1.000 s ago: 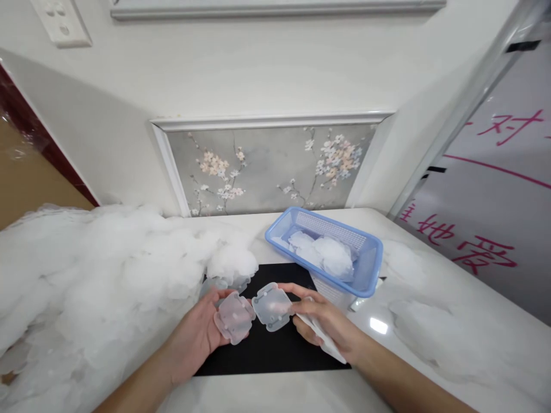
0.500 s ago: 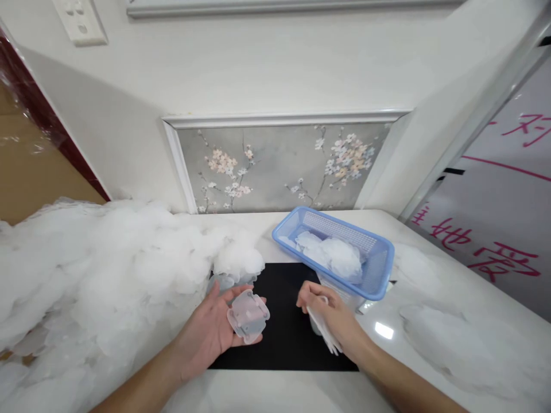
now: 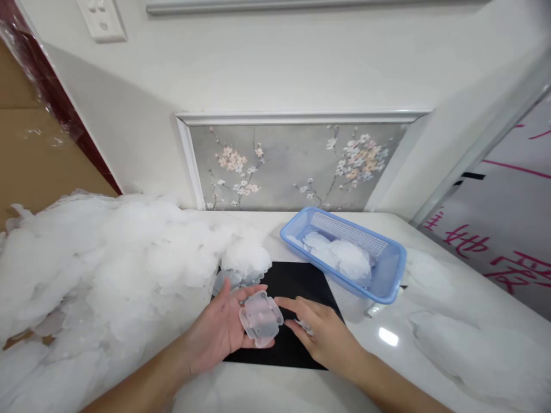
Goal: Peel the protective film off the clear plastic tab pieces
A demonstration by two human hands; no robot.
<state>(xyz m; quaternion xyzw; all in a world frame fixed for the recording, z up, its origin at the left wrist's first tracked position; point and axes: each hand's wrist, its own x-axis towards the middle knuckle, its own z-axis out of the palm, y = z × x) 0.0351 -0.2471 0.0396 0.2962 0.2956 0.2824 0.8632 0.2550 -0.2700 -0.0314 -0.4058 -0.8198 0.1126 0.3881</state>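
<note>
My left hand [image 3: 224, 327] is palm up and holds a small frosted, see-through plastic piece [image 3: 260, 318] with a wavy outline on its fingers. It may be several pieces stacked; I cannot tell. From the right, my right hand [image 3: 321, 330] reaches in, thumb and forefinger parted at the edge of that piece. Tucked in its curled fingers are similar plastic pieces [image 3: 305, 327], mostly hidden. Both hands are over a black mat [image 3: 297, 350]. Some loose pieces [image 3: 241, 278] lie on the mat's far left corner.
A large heap of frosted plastic pieces [image 3: 116, 258] covers the left of the white table [image 3: 241, 390]. Behind my right hand stands a blue basket [image 3: 390, 281] with more pieces in it. A wall with a floral panel [image 3: 284, 166] rises at the back.
My right hand has moved left to the piece in my left hand, and its forefinger and thumb have opened toward it. The whole view has shifted slightly.
</note>
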